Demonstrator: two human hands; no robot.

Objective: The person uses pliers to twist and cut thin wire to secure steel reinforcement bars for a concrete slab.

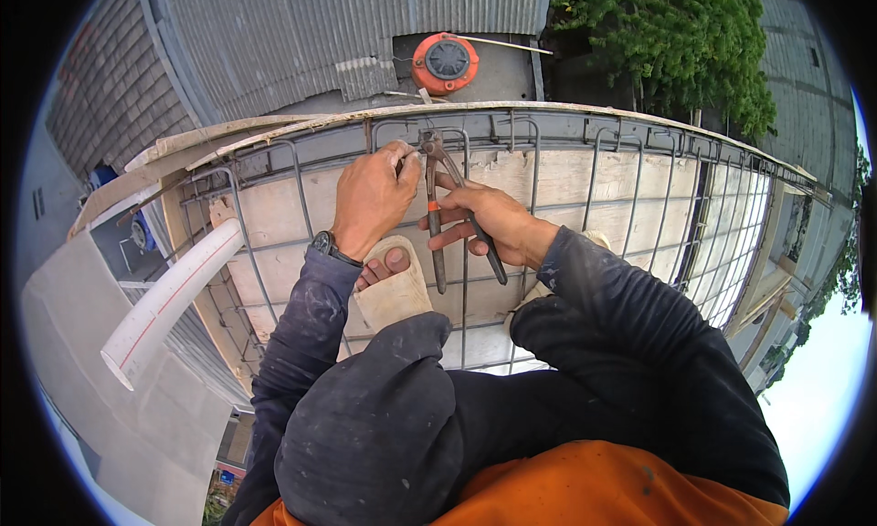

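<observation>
The right hand (489, 217) is closed around the handles of a pair of steel tying pincers (448, 217), its fingers (449, 238) wrapped over the two long dark handles, one of which carries an orange band. The pincer head points up and away from the person and sits at a bar near the top edge of the rebar cage (585, 174). The left hand (373, 197) is right beside that head, fingers pinched together at the same bar; what they pinch is too small to make out (probably thin wire, but it cannot be told). A dark wristwatch (324, 246) sits on the left wrist.

The cage lies over pale wooden formwork boards (557, 184), its grid of bars running off to the right. The person's foot in a tan sandal (395, 284) rests on the bars just below the hands. A white plastic pipe (169, 302) slants down at the left, well apart from the hands. Beyond the formwork's far edge lie a corrugated metal roof (274, 37) and a round orange tank (445, 62).
</observation>
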